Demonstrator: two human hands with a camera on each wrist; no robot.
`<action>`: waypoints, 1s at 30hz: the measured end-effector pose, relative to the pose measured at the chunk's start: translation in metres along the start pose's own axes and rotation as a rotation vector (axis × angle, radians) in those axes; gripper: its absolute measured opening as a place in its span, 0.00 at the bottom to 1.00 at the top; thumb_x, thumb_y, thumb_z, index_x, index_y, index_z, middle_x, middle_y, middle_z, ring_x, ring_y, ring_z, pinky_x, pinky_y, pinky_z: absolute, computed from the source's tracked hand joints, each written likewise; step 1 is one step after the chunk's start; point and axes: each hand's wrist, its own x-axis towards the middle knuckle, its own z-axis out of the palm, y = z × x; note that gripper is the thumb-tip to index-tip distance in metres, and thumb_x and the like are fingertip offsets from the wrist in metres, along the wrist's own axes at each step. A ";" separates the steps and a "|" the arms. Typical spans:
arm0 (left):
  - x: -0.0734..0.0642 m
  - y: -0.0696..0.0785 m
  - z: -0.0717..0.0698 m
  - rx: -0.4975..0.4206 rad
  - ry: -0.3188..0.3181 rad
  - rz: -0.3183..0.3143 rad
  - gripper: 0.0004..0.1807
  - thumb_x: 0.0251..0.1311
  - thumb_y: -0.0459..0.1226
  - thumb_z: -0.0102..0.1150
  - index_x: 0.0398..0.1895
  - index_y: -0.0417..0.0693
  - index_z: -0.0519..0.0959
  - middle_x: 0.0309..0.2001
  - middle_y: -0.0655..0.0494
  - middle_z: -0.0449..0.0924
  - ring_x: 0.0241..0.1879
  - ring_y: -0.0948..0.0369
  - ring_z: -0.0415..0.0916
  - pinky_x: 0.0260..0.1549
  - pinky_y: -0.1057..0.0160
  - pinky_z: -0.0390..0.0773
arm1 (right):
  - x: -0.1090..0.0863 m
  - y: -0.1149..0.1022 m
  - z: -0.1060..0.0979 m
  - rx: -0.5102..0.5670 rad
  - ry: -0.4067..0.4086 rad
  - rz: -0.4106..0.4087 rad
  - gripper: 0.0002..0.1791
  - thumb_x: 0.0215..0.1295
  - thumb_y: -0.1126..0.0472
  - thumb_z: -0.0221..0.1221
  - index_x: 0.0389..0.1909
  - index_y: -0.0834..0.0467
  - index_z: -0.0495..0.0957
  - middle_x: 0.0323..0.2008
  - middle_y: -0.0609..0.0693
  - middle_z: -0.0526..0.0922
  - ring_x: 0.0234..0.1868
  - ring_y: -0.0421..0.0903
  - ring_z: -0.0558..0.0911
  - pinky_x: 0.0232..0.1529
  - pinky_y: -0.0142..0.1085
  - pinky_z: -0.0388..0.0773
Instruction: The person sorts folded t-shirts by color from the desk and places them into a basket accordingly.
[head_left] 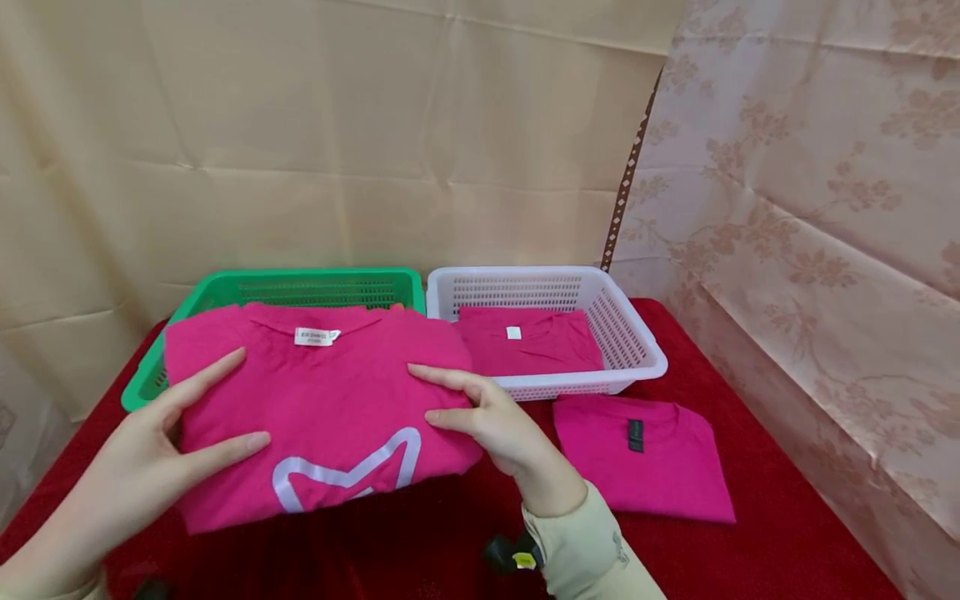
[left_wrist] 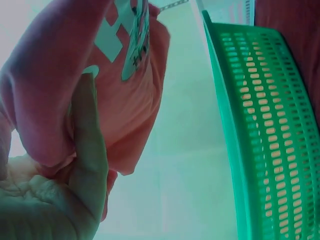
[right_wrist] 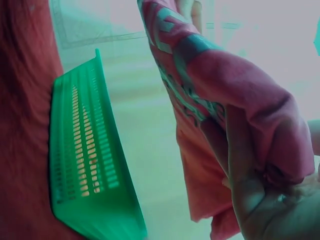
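A folded pink T-shirt with a white star outline and a white neck label is held up between both hands. My left hand grips its left side, thumb and a finger lying over the front. On the opposite side my right hand holds it the same way. The shirt overlaps the green basket in the head view, hiding most of its inside. Both wrist views show the shirt's folded edge tucked into the palms, raised above the basket's level.
Right of the green basket stands a white basket holding a folded pink shirt with a white label. Another folded pink shirt, dark-labelled, lies in front of it on the red cloth. Curtains hang behind and at the right.
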 end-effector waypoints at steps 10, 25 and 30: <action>0.035 0.022 0.020 0.045 -0.094 0.026 0.56 0.58 0.49 0.69 0.80 0.68 0.40 0.66 0.43 0.67 0.57 0.54 0.73 0.39 0.70 0.80 | 0.001 -0.008 -0.019 -0.031 0.207 0.031 0.32 0.61 0.68 0.58 0.69 0.54 0.70 0.69 0.54 0.69 0.65 0.50 0.72 0.52 0.32 0.78; 0.075 0.028 0.061 -0.067 -0.136 0.101 0.59 0.57 0.43 0.71 0.81 0.61 0.37 0.72 0.38 0.56 0.65 0.42 0.63 0.58 0.42 0.76 | 0.007 -0.004 -0.055 -0.062 0.355 -0.043 0.33 0.60 0.72 0.56 0.70 0.58 0.69 0.71 0.53 0.66 0.65 0.52 0.71 0.53 0.31 0.75; 0.090 0.032 0.074 -0.088 -0.137 0.150 0.52 0.59 0.40 0.69 0.80 0.56 0.47 0.71 0.38 0.59 0.65 0.44 0.64 0.59 0.44 0.74 | 0.009 0.001 -0.066 -0.043 0.408 -0.039 0.34 0.60 0.71 0.56 0.70 0.57 0.69 0.71 0.53 0.65 0.65 0.51 0.70 0.51 0.29 0.76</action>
